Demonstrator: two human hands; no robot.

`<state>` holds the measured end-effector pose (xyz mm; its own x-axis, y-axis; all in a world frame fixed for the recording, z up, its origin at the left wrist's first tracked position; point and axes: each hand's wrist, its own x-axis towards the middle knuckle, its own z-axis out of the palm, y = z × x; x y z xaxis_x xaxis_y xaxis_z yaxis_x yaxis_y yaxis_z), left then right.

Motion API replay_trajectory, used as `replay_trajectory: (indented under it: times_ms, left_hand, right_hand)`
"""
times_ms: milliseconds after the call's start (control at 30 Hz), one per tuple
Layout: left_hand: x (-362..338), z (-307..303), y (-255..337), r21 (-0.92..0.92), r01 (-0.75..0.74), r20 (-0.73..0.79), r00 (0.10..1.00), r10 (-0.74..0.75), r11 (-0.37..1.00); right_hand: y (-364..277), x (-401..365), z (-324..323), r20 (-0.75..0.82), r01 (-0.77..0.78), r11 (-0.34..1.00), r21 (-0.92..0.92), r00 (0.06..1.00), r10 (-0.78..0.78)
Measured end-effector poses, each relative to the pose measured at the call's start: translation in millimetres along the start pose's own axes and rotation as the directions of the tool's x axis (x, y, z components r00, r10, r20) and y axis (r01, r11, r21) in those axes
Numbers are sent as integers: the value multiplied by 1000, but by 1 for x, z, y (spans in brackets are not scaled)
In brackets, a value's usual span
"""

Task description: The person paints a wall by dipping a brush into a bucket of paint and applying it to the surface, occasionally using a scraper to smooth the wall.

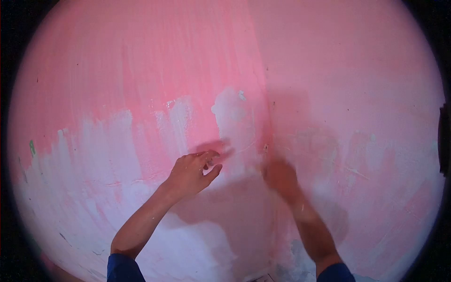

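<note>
My left hand (pixel 191 172) is in front of the left wall, its thumb apart from loosely bent fingers, with nothing seen in it. Small white specks dot its back and forearm. Close to the corner line (pixel 268 122), my right hand (pixel 280 178) is smeared by motion. Its fingers look curled into a fist, and whatever they may hold is hidden. Around both hands is a pink wall (pixel 197 51) with whitish coating (pixel 235 117) spread in uneven patches. A small pale mark (pixel 266 148) shows on the corner just above the right hand.
The right wall (pixel 347 61) is pink above and paler, streaked below. Whitish strokes (pixel 108 145) cover the lower left wall, with a small green mark (pixel 32 147) at far left. Shadows of my arms fall on the walls. A dark object (pixel 443 141) shows at the right edge.
</note>
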<state>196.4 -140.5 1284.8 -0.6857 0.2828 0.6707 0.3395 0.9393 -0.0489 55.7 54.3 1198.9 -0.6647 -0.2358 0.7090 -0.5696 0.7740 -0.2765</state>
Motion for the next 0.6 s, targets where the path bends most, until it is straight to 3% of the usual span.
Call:
replay_trajectory:
  times_ms: [67,100,200,267,300,367,400,467,500,567,600]
  left_hand:
    - [13,9,3,-29,-34,-19,999,34,999]
    - [19,14,4,-45,-41,-27,999,40,998]
    - [30,22,9,-46,-50,-42,998,48,998]
    - [30,25,11,-45,-50,-49,998,48,998]
    - [28,24,12,-51,-36,-43,998,34,998]
    - [28,24,13,-67,-32,-39,999,30,997]
    - [27,23,13,-49,-39,-30,999,38,998]
    - [28,24,16,-43,-46,-7,999,45,998]
    - [31,23,17,-43,-70,-22,997,69,997]
    - [33,24,22,-62,-78,-12,997,78,995]
    - [35,23,28,-66,-72,-19,997,70,995]
  right_hand:
    - [-18,65,-61,-121,63,997,46,991,-57]
    - [-30,92,-75,-371,-26,999,32,928,36]
    - [-37,118,-69,-504,-58,998,38,861,70]
    - [-25,78,-16,-355,-59,998,17,933,61]
    - [-20,40,11,-284,-89,987,137,951,125]
    - [8,-44,68,-8,-116,992,-57,993,116]
    - [7,-75,55,356,-220,974,-50,907,224]
    - [34,-122,83,523,-266,963,36,827,208]
    - [39,-124,84,534,-278,960,30,816,220]
    - [45,-104,66,335,-111,989,96,939,73]
    - [29,-86,32,168,-95,962,257,984,52]
